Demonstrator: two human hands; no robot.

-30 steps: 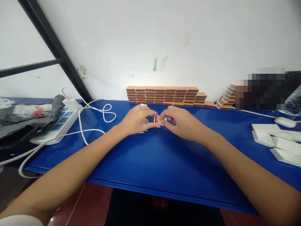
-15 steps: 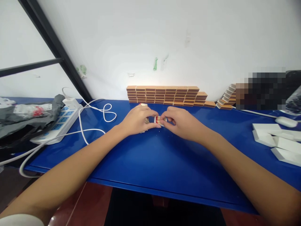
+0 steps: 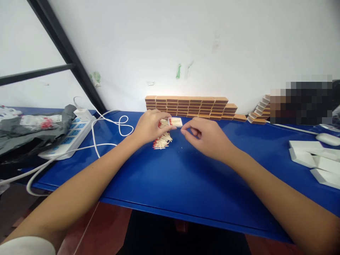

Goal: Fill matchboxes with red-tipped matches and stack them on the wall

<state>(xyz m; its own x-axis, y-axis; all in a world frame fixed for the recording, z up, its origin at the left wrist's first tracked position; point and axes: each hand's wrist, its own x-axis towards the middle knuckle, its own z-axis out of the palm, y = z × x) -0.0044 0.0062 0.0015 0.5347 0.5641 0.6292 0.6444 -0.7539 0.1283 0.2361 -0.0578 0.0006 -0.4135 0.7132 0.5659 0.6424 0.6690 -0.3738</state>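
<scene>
the blue table (image 3: 159, 184) lies under both hands, with a smooth and slightly shiny surface, and beyond the fingers stands a pale wall (image 3: 119, 46) with a green mark (image 3: 178, 71) on it. far to the left of the fingers, a black metal frame (image 3: 62, 46) goes slanting down, and below the near edge one sees a reddish floor (image 3: 111, 219). the left hand (image 3: 151, 124) has its thumb and fingers clamped on the left end of a small white tray (image 3: 181, 122), in which matches (image 3: 174, 120) lie. the right hand (image 3: 205, 132) is just beside the tray, with thumb and forefinger tips together; whether something thin is between them, i cannot tell. below the left thumb is a loose pile of red-tipped matches (image 3: 162, 142). far left of the left fingers, a clear packet (image 3: 39, 122) rests on a grey bag, and any print on it is too small to read. just beyond the fingertips, stacked matchboxes (image 3: 186, 104) make a long border along the wall. well to the right of the right fingers are several white trays (image 3: 305, 156). from both hands toward the body, a broad stretch of blue surface reaches the straight front edge.
</scene>
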